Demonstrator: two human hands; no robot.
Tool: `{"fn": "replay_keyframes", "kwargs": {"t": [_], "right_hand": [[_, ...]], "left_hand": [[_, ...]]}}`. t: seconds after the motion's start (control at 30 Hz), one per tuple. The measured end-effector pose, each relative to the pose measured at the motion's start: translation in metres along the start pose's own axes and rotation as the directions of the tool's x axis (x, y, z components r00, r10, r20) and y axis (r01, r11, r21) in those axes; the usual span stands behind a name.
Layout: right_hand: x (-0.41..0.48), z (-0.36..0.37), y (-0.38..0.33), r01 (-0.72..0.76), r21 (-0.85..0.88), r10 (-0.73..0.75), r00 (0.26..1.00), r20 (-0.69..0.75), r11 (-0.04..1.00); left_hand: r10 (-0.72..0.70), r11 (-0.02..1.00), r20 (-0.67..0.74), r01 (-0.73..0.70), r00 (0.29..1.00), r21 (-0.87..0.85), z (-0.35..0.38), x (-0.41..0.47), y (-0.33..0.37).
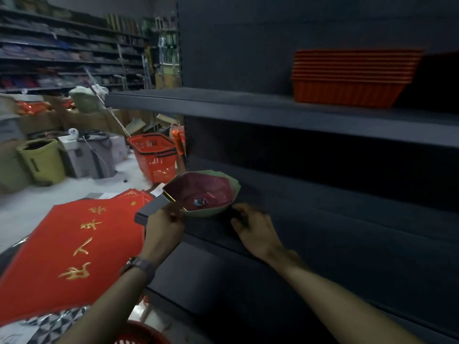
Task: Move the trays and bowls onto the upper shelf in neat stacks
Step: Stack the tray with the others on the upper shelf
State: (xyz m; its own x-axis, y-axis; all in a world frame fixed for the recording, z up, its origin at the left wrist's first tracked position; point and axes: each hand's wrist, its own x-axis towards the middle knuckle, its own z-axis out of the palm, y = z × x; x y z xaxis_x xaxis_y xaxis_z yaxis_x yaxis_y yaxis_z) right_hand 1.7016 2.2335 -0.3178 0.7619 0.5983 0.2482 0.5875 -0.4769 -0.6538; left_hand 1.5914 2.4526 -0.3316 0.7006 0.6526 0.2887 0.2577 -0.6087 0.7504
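Observation:
An angular bowl [203,192], dark red inside and pale green outside, sits at the left end of the lower dark shelf [323,207]. My left hand [165,224] pinches the bowl's near left rim. My right hand [253,227] is just right of the bowl on the shelf with fingers curled; the blur hides whether they touch the bowl. A stack of several orange trays [347,78] stands on the upper shelf [223,105] at the right.
Red mats with gold characters [74,244] lie at the lower left. A stack of red shopping baskets [155,155] stands on the floor by the shelf end, with bins and boxes [42,160] behind. Another red basket [141,336] is at my feet.

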Motion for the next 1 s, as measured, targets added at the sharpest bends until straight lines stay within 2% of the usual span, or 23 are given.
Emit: {"fn": "replay_keyframes", "kwargs": {"t": [0.13, 0.2, 0.33, 0.43, 0.53, 0.7, 0.8, 0.9, 1.0], "right_hand": [[0.028, 0.022, -0.005, 0.105, -0.062, -0.105, 0.994, 0.001, 0.992], [0.041, 0.032, -0.004, 0.114, -0.140, -0.114, 0.993, 0.009, 0.984], [0.062, 0.037, 0.001, 0.109, -0.321, -0.103, 0.994, 0.037, 0.941], [0.075, 0.036, 0.006, 0.086, -0.405, -0.035, 0.991, 0.130, 0.910], [0.082, 0.035, 0.012, 0.090, -0.467, 0.023, 0.973, 0.230, 0.880], [0.084, 0.034, 0.016, 0.092, -0.474, 0.009, 0.978, 0.207, 0.876], [0.085, 0.034, 0.015, 0.100, -0.453, -0.023, 0.985, 0.173, 0.886], [0.086, 0.034, 0.015, 0.123, -0.407, -0.074, 0.988, 0.135, 0.905], [0.086, 0.035, 0.019, 0.132, -0.362, -0.101, 0.989, 0.104, 0.923]], "left_hand": [[0.136, 0.990, -0.042, -0.134, 0.990, 0.031, 0.004, 0.017, -0.011], [0.207, 0.976, 0.006, -0.207, 0.978, 0.071, 0.006, 0.026, -0.011], [0.224, 0.948, 0.153, -0.252, 0.962, 0.195, 0.008, 0.043, -0.006], [0.222, 0.905, 0.261, -0.298, 0.939, 0.302, 0.008, 0.049, -0.005], [0.270, 0.889, 0.318, -0.362, 0.909, 0.280, 0.011, 0.055, -0.015], [0.354, 0.840, 0.379, -0.469, 0.855, 0.275, 0.016, 0.062, -0.027], [0.418, 0.808, 0.348, -0.519, 0.839, 0.279, 0.016, 0.061, -0.028], [0.494, 0.797, 0.260, -0.552, 0.830, 0.246, 0.011, 0.052, -0.021], [0.437, 0.865, 0.151, -0.460, 0.887, 0.202, 0.010, 0.049, -0.020]]}}
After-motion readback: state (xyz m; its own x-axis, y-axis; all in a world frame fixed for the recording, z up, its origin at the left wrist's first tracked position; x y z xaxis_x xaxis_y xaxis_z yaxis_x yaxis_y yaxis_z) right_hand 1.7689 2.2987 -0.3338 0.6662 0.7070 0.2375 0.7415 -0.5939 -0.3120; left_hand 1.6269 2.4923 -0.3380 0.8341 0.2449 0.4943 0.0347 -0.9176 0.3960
